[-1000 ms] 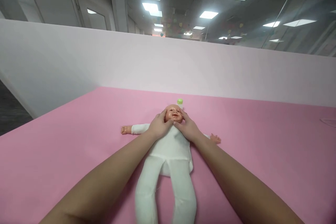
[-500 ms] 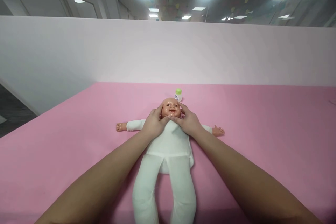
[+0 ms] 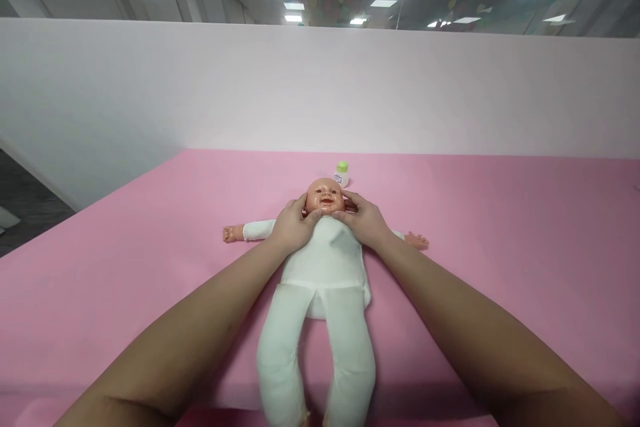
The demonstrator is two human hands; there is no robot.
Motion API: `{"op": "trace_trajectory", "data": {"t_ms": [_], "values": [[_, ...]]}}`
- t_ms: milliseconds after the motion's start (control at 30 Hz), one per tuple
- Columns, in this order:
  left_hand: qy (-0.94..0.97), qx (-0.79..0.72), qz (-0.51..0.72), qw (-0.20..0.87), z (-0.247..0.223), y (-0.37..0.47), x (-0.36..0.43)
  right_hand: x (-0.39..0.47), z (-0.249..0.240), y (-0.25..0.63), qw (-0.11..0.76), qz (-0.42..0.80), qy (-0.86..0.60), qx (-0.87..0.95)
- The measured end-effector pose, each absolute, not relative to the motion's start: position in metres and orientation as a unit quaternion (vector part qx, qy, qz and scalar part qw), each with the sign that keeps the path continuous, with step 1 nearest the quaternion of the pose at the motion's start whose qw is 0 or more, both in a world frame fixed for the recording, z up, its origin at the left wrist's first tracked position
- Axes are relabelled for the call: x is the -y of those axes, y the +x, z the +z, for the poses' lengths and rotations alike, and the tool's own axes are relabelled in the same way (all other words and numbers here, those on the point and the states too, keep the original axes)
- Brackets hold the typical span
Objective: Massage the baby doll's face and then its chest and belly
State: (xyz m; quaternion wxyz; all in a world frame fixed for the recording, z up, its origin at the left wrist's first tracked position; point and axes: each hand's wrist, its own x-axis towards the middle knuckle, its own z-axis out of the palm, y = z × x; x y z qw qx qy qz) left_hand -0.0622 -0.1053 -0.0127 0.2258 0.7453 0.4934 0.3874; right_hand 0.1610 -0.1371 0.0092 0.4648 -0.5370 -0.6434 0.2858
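A baby doll [image 3: 327, 250] with a hard plastic head and a white cloth body lies on its back, arms stretched out sideways and legs toward me. My left hand [image 3: 295, 223] cups the left side of its head and jaw, thumb by the chin. On the other side my right hand [image 3: 367, 219] holds the cheek and jaw, its thumb also close to the chin. Parts of my fingers are hidden beside and behind the head. Just beyond the head stands a small clear bottle [image 3: 342, 175] with a green cap.
Pink covering [image 3: 150, 267] spreads over the surface under the doll. A white low wall [image 3: 320, 87] rises along the back and left, with glass and ceiling lights above it. Dark floor [image 3: 30, 203] shows at the far left.
My thumbs have drawn apart from under the chin, toward the two sides of the jaw. The view has tipped slightly, so the doll and bottle appear higher. The doll stays lying in place.
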Motion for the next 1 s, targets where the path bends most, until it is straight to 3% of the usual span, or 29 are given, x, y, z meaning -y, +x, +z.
{"op": "trace_trajectory", "data": {"t_ms": [167, 767, 1000], "values": [[0.755, -0.485, 0.383, 0.22, -0.018, -0.067, 0.096, 0.139, 0.018, 0.162, 0.472, 0.321, -0.532, 0.626], [0.746, -0.477, 0.403, 0.23, -0.009, -0.059, 0.107, 0.134, -0.002, 0.157, 0.447, 0.229, -0.577, 0.644], [0.736, -0.489, 0.408, 0.229, -0.016, -0.063, 0.1, 0.134, 0.001, 0.161, 0.447, 0.26, -0.552, 0.654]]}}
